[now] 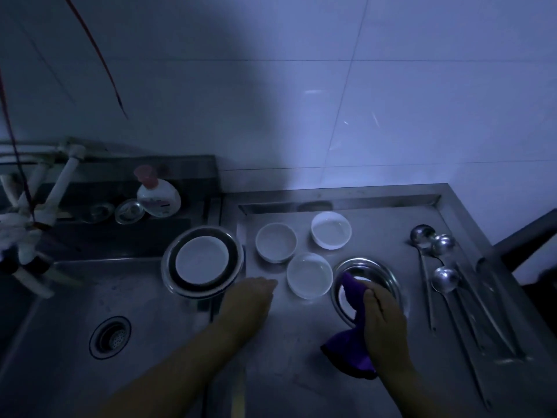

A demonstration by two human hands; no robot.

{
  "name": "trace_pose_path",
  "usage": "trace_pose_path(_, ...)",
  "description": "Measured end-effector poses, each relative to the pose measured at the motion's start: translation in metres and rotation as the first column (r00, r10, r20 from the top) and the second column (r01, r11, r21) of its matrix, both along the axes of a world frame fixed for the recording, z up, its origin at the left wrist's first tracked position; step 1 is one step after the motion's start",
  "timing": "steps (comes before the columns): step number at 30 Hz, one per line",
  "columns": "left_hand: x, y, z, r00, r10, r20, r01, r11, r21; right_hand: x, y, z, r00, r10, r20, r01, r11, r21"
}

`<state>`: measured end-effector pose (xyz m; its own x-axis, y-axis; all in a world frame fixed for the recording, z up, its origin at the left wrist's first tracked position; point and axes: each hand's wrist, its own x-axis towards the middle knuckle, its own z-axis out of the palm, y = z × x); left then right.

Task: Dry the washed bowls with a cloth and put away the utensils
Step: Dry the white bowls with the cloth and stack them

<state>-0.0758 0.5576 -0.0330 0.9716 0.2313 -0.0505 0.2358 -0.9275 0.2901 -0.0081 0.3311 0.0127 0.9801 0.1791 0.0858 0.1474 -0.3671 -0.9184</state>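
Bowls: a steel bowl (pixel 369 286) near the counter's (pixel 301 372) front edge holds a purple cloth (pixel 352 333), gripped by the right hand (pixel 384 312). Three white bowls (pixel 309 279) beside it sit empty. Left hand (pixel 250 300) rests flat, fingers relaxed. Ladles (pixel 444 279) lie handles toward the front.

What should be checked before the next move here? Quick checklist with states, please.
1. Right hand grips the purple cloth: ok.
2. Cloth reaches into the steel bowl: ok.
3. Left hand free, flat on the counter: ok.
4. Steel bowl steadied by a second hand: not ok.
5. Three white bowls dry: cannot tell, too dark.
6. Ladles on the right, untouched: ok.
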Motion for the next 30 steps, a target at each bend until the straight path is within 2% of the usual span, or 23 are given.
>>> trace_pose_path(1, 0.006, -0.014, -0.005, 1.000, -0.006, -0.012, 0.005, 0.997, -0.071, 0.002, -0.004, 0.000, 1.000, -0.004, 0.003, 0.004, 1.000, 0.002)
trace_pose_path(3, 0.020, -0.040, -0.012, 0.985, 0.093, -0.147, -0.133, 0.948, -0.289, 0.008, -0.017, -0.003, 1.000, -0.006, 0.023, 0.006, 1.000, -0.002)
trace_pose_path(6, 0.049, -0.062, -0.020, 0.892, 0.360, -0.275, -0.452, 0.733, -0.508, 0.018, -0.036, -0.008, 0.999, 0.003, 0.039, -0.001, 0.999, -0.045)
trace_pose_path(9, 0.069, -0.075, -0.033, 0.784, 0.498, -0.371, -0.618, 0.573, -0.538, 0.027, -0.056, -0.011, 0.998, -0.004, 0.064, 0.009, 0.997, -0.077)
trace_pose_path(13, 0.085, -0.080, -0.045, 0.694, 0.577, -0.431, -0.711, 0.458, -0.533, 0.035, -0.075, -0.015, 0.997, -0.005, 0.075, 0.011, 0.997, -0.082)
trace_pose_path(17, 0.088, -0.076, -0.047, 0.676, 0.577, -0.458, -0.732, 0.456, -0.507, 0.036, -0.085, -0.020, 0.998, 0.009, 0.064, -0.005, 0.998, -0.067)
trace_pose_path(19, 0.084, -0.075, -0.044, 0.678, 0.568, -0.467, -0.727, 0.420, -0.544, 0.034, -0.086, -0.021, 0.996, 0.032, 0.078, -0.025, 0.995, -0.099)
trace_pose_path(26, 0.040, -0.070, 0.001, 0.747, 0.519, -0.416, -0.564, 0.163, -0.809, 0.020, -0.068, -0.005, 0.980, 0.142, 0.139, -0.119, 0.979, -0.163)
trace_pose_path(30, 0.015, -0.060, 0.046, 0.834, 0.466, -0.294, -0.419, 0.190, -0.888, 0.007, -0.050, 0.012, 0.954, 0.200, 0.222, -0.162, 0.971, -0.177)
